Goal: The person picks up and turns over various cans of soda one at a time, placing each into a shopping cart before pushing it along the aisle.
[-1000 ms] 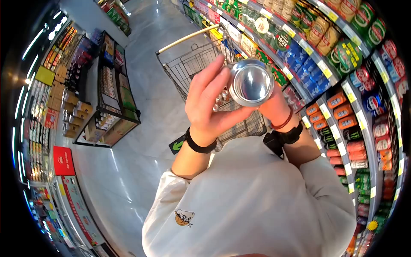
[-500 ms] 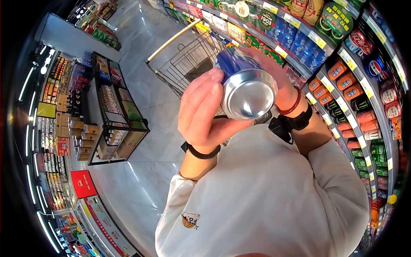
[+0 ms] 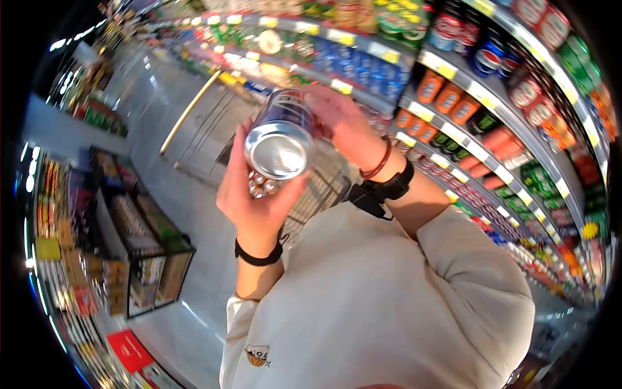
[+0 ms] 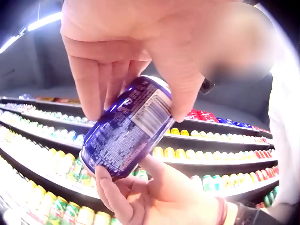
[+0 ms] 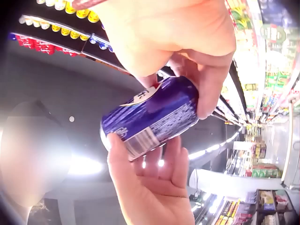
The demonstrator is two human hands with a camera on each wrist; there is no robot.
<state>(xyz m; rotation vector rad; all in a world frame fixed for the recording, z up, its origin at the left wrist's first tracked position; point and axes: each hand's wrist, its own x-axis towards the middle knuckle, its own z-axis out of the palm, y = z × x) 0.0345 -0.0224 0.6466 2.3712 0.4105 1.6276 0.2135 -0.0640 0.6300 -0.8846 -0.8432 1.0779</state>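
One can, two hands

A single blue can (image 3: 280, 137) is held up between both hands. The left hand (image 3: 249, 201) cups its lower end, fingers curled round it; the right hand (image 3: 343, 126) grips its upper end. One cart (image 3: 214, 139) lies beyond the fingers.

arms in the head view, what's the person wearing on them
Both arms are in loose cream sleeves of a sweatshirt with a small cartoon patch low on the front. The left hand has a thin black band at the wrist. The right hand has a thin reddish bracelet and, behind it, a wider black strap carrying a dark device. Fingers are bare.
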